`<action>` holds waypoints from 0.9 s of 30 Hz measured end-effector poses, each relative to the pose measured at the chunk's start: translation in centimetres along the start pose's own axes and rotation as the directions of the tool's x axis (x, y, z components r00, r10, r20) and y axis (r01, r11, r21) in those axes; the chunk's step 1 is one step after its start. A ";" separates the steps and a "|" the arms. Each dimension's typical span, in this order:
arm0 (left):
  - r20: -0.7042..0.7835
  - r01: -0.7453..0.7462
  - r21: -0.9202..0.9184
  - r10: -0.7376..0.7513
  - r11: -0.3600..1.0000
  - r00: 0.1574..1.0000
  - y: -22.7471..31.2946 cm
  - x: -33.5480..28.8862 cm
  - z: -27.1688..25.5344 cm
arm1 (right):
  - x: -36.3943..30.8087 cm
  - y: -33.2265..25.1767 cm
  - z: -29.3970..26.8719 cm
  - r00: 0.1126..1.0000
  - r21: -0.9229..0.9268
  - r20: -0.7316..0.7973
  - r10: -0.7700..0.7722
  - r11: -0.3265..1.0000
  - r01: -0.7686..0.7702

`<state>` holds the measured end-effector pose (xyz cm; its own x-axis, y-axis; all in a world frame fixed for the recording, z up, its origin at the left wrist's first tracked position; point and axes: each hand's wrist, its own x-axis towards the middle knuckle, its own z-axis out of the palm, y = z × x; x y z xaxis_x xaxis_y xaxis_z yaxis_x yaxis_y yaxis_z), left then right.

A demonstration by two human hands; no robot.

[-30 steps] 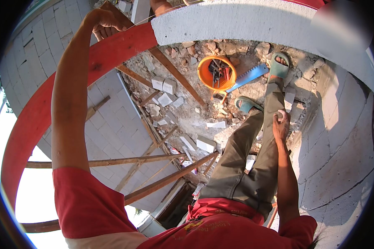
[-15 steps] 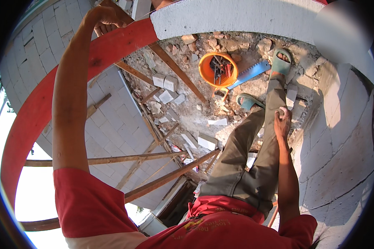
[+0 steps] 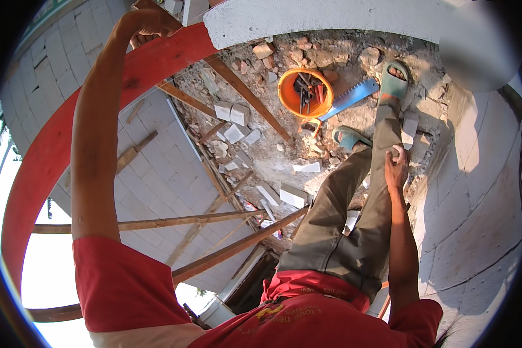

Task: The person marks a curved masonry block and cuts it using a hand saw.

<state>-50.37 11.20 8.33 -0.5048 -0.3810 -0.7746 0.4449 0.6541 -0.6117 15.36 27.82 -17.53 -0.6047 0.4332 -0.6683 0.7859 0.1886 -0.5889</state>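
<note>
My left hand (image 3: 143,26) is raised at the upper left, by the upper edge of a curved red beam (image 3: 55,152). Its fingers curl inward next to a brown wooden piece (image 3: 167,20); whatever they grip is hidden. Lower down, my right hand (image 3: 396,168) rests near the shin of my olive trousers (image 3: 362,232), its fingers bent in toward the thumb; I cannot make out anything in them. Ahead of my feet, an orange bucket (image 3: 283,98) holds several hand tools. Beside it lies a handsaw (image 3: 349,100) with a blue blade and an orange handle.
A pale wall section (image 3: 325,22) continues the red beam's curve. Wooden props (image 3: 243,95) slant across the left side, over a grey block wall (image 3: 156,156). White block pieces (image 3: 293,196) and brick rubble litter the ground. A pale wall (image 3: 475,214) rises at the right.
The view has shifted slightly. My right hand has risen a little along the shin, its fingers more bent. My left hand stays by the red beam.
</note>
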 end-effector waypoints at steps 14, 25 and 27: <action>-0.118 -0.014 0.005 0.014 1.000 0.993 1.3 -0.1 1.0 | -0.7 0.6 -0.3 0.998 0.062 -0.050 0.033 0.998 -0.030; -0.149 -0.031 -0.001 0.031 1.000 0.988 1.2 -0.1 1.3 | -0.9 1.0 -0.1 0.998 0.076 -0.047 0.052 0.996 -0.048; -0.136 -0.037 0.008 0.038 0.999 0.990 1.5 0.1 1.3 | -1.0 0.7 -0.5 0.996 0.055 -0.029 0.084 0.995 -0.083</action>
<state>-48.80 11.33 7.16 -0.5836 -0.2633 -0.7682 0.4695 0.6624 -0.5838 16.56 27.92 -17.01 -0.5325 0.4725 -0.7023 0.8248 0.1033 -0.5559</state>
